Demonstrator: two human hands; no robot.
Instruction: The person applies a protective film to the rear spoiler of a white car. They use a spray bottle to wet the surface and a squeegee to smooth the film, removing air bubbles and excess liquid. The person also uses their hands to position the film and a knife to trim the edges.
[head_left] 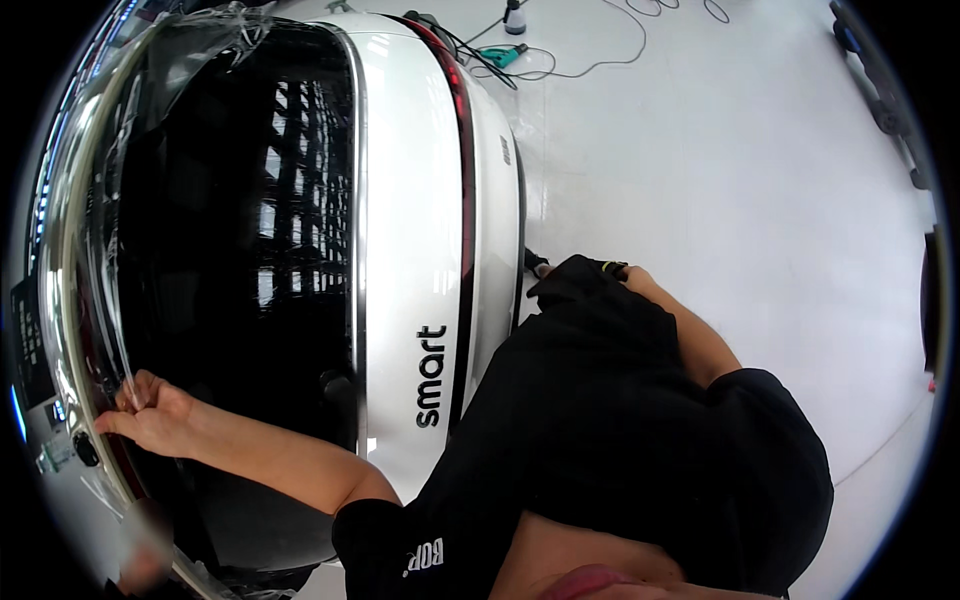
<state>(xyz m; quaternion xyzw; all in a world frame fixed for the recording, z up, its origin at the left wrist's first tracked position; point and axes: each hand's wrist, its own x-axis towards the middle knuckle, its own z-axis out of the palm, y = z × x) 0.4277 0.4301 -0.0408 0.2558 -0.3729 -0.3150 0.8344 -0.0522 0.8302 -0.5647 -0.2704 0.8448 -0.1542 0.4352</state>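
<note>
A white car's rear with a dark glass window point(230, 200) fills the left side. Loose, wrinkled clear plastic film point(110, 190) runs along the edge beyond the glass. My left hand point(152, 415) reaches across the window to that edge, its fingers curled on a strand of the film, one digit pointing outward. At my waist, on the right, my right hand point(645, 283) is bent around a small black item with a yellow band point(614, 269). Most of its fingers are hidden, and I cannot make out the item's kind.
A blurred hand of another person point(145, 570) is at the lower left, by the car's edge. On the pale floor point(690, 150) at the top lie a green-and-black tool point(502, 56), cables point(600, 68) and a spray bottle point(514, 18). Dark objects line the right rim.
</note>
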